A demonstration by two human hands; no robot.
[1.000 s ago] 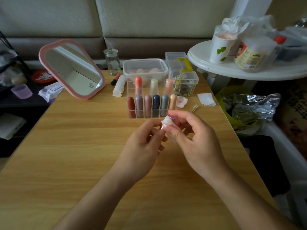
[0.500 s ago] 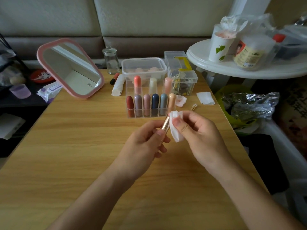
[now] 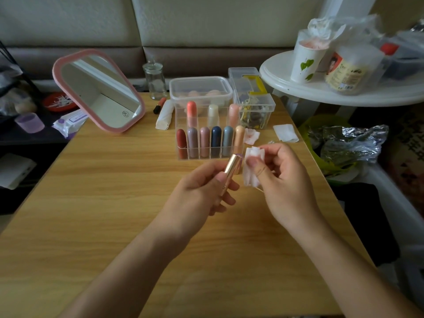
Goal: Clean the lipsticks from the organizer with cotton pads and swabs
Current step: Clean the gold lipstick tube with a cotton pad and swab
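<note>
Head view: the left grip (image 3: 202, 187) is curled around a gold lipstick (image 3: 231, 165) and holds it tilted, with its top pointing far and right. The right grip (image 3: 282, 177) pinches a white cotton pad (image 3: 251, 167) just right of the lipstick top; I cannot tell if they touch. Both are above the desk (image 3: 114, 203), just near of the clear organizer (image 3: 202, 157). Inside it nine other lipsticks (image 3: 215, 141) stand upright in two rows. A stained pad (image 3: 252, 136) lies right of the organizer.

A glossy, rose-gold metallic lipstick tube (image 3: 230, 165) beside a soft, fibrous white cotton pad (image 3: 251, 167), a clear hard plastic organizer (image 3: 183, 143), all over the table (image 3: 103, 203) of smooth, matt, pale wood-grain.
</note>
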